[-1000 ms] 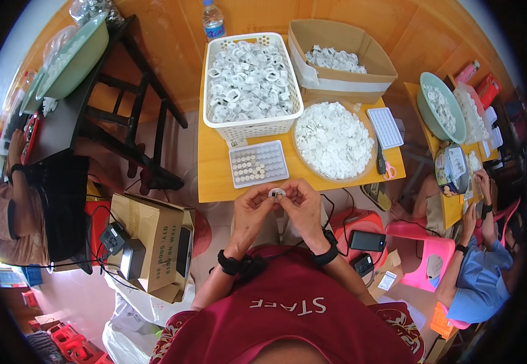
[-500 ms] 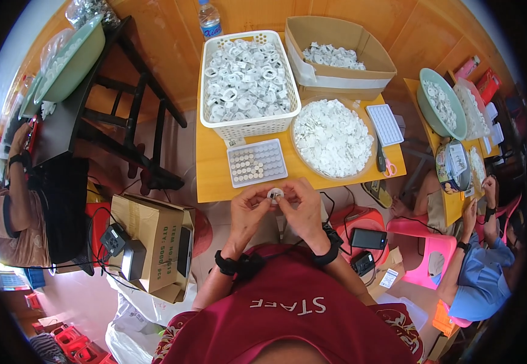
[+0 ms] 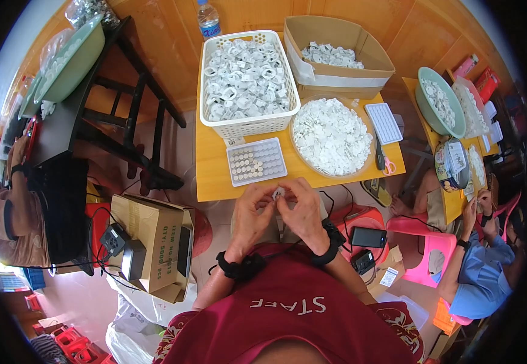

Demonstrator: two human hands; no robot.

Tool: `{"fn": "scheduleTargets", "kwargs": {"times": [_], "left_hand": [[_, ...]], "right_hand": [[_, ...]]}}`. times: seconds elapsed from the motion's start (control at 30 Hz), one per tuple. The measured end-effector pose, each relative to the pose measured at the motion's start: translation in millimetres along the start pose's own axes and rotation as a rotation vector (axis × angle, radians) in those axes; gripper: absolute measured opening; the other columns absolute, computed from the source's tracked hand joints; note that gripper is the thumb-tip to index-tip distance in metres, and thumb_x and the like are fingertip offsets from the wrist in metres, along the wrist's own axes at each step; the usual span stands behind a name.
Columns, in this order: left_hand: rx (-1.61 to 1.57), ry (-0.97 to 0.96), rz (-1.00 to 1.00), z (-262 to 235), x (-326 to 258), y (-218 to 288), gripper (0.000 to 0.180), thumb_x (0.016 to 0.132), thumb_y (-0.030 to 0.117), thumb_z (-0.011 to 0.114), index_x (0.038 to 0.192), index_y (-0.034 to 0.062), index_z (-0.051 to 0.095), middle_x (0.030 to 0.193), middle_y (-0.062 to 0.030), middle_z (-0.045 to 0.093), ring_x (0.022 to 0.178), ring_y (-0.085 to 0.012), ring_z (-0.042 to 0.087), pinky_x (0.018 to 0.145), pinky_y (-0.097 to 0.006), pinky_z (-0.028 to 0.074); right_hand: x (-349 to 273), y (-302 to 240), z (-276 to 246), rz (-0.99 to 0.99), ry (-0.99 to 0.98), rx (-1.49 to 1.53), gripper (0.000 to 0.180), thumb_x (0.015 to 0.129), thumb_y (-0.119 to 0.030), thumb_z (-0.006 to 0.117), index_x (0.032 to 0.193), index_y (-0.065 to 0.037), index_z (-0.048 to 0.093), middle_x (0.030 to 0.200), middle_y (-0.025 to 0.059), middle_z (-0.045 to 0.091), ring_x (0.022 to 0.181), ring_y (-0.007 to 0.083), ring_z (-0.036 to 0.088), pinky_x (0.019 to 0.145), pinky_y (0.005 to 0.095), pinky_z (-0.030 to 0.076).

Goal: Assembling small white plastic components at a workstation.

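Just in front of the table's near edge, my two hands meet around one small white plastic part [image 3: 278, 193]. My left hand [image 3: 252, 212] pinches it from the left, and the fingertips of my right hand [image 3: 303, 212] grip its right side. The fingers cover most of it, so its shape is hard to make out. Closest to my hands on the table is a white tray [image 3: 273, 160] with round pockets, several holding small beige discs [image 3: 243, 167]. Beyond it stands a white plastic basket [image 3: 248, 126] full of white ring-shaped parts.
A shallow round tub [image 3: 375, 145] heaped with white pieces sits right of the pocket tray on the yellow table [image 3: 215, 189]. Behind it is a cardboard box [image 3: 339, 84]. Pink-handled scissors [image 3: 389, 167] lie near the right edge. Other people work at both sides.
The white part has turned between my fingers: its round face showed before, and now it is tilted and more covered. My hands have shifted slightly.
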State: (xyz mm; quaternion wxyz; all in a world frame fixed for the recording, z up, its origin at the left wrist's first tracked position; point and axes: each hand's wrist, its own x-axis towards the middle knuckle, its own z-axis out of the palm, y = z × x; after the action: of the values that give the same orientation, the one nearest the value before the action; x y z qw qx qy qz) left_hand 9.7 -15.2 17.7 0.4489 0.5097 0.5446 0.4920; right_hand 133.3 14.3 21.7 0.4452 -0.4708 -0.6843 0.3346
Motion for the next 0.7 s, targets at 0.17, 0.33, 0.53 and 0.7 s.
{"fn": "scheduleTargets", "kwargs": {"times": [0.17, 0.33, 0.53, 0.7], "left_hand": [[0.005, -0.002, 0.022, 3, -1, -3, 0.032, 0.074, -0.013, 0.052, 0.103, -0.0012, 0.058, 0.09, -0.005, 0.048, 0.081, -0.0109, 0.056, 0.073, -0.021, 0.047], [0.023, 0.044, 0.025, 9, -1, -1, 0.029, 0.076, -0.01, 0.054, 0.103, -0.0012, 0.059, 0.088, -0.0051, 0.049, 0.077, -0.0116, 0.057, 0.069, -0.021, 0.048], [0.045, 0.062, 0.024, 11, -1, 1, 0.026, 0.077, -0.006, 0.057, 0.102, -0.0007, 0.059, 0.086, -0.0052, 0.05, 0.076, -0.012, 0.058, 0.068, -0.021, 0.048], [0.041, 0.083, 0.04, 13, -1, -2, 0.033, 0.073, -0.013, 0.052, 0.102, -0.0001, 0.06, 0.083, -0.0087, 0.051, 0.073, -0.0177, 0.06, 0.064, -0.025, 0.049]], "right_hand": [[0, -1, 0, 0.015, 0.023, -0.044, 0.022, 0.065, 0.003, 0.06, 0.086, -0.001, 0.056, 0.074, 0.0109, 0.05, 0.055, 0.0215, 0.054, 0.05, 0.0307, 0.045], [0, -3, 0, 0.001, 0.054, -0.086, 0.021, 0.063, 0.003, 0.061, 0.083, -0.001, 0.056, 0.073, 0.0106, 0.049, 0.054, 0.0216, 0.053, 0.049, 0.0318, 0.044], [0, -1, 1, -0.023, 0.068, -0.11, 0.02, 0.063, 0.002, 0.061, 0.081, -0.001, 0.055, 0.072, 0.0107, 0.048, 0.055, 0.0224, 0.053, 0.049, 0.0332, 0.043], [-1, 0, 1, -0.026, 0.065, -0.117, 0.018, 0.063, 0.001, 0.061, 0.08, -0.001, 0.055, 0.072, 0.0109, 0.048, 0.054, 0.0232, 0.053, 0.049, 0.0339, 0.043]]}}
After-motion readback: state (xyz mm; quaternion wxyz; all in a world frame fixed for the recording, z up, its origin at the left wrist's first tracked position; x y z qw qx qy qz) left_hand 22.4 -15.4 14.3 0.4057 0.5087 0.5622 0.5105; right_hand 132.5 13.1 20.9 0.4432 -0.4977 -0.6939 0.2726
